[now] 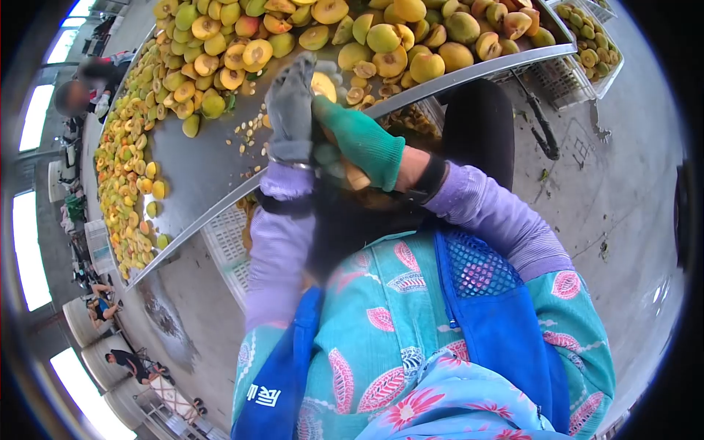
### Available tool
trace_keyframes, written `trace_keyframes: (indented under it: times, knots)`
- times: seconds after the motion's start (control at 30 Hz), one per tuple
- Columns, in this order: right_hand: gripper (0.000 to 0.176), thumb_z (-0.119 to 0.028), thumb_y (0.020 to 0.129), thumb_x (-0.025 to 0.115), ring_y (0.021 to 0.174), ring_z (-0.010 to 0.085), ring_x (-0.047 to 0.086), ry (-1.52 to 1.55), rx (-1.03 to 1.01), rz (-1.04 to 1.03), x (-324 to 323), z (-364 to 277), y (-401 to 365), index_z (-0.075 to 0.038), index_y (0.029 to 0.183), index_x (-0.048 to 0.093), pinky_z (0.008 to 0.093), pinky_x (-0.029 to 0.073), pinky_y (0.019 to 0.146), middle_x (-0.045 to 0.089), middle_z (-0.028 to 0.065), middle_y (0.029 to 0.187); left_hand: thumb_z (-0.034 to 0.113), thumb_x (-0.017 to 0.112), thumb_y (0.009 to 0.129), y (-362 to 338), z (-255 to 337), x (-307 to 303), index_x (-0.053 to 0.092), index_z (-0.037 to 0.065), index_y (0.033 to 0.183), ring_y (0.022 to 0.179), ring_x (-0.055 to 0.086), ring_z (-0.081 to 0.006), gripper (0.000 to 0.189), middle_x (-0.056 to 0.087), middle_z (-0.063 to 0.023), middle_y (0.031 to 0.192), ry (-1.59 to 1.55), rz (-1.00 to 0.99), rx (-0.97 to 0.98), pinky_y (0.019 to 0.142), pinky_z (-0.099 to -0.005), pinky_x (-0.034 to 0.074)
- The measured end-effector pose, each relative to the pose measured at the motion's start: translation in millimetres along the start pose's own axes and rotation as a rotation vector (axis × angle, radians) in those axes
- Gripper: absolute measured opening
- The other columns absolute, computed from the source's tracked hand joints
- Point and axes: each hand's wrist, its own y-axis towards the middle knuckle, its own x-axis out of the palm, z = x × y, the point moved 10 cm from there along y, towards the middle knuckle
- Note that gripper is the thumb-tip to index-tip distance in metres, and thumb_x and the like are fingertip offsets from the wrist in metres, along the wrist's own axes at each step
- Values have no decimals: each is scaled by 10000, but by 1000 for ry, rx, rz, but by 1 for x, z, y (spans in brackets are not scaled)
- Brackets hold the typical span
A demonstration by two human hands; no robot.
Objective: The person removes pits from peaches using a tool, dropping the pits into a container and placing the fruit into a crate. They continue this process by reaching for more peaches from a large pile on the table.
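My left hand [290,110], in a grey glove, reaches over the near edge of a metal table with its fingers curled round a cut yellow peach half [323,86]. Close against it is my right hand [364,144], in a green knitted glove and closed in a fist. From below that fist sticks out the tan, wooden-looking end of a handle [357,177]; whatever is at its other end is hidden between the hands. Halved and whole peaches [257,54] lie heaped just beyond my fingers, with small pale pieces [253,132] scattered on the metal beside the left hand.
The metal table [192,158] has a raised rim and curves away to the left under more peach halves [125,176]. White plastic crates stand beneath it [224,242], and another crate [587,55] full of fruit is at the right. Other people [136,364] are in the background at left.
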Motion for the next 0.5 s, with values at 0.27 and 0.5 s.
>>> trace_keyframes:
  times: [0.27,0.5]
  knots:
    - [365,-492,975,441,402,94,367,374,212,-405,37,11,-25,-153,842,460,227,308,370,388,-64,552,345,510,954,-21,25,25,623,-6,847,692,617,-194,384,633,-123,787,-170,-302,-125,630,-298,510]
    - [380,-492,991,418,431,53,360,602,185,-695,45,22,-34,-150,860,520,228,290,413,361,-105,551,346,499,961,-27,25,37,599,16,965,730,616,-204,346,632,-109,797,-20,-553,4,684,-297,504]
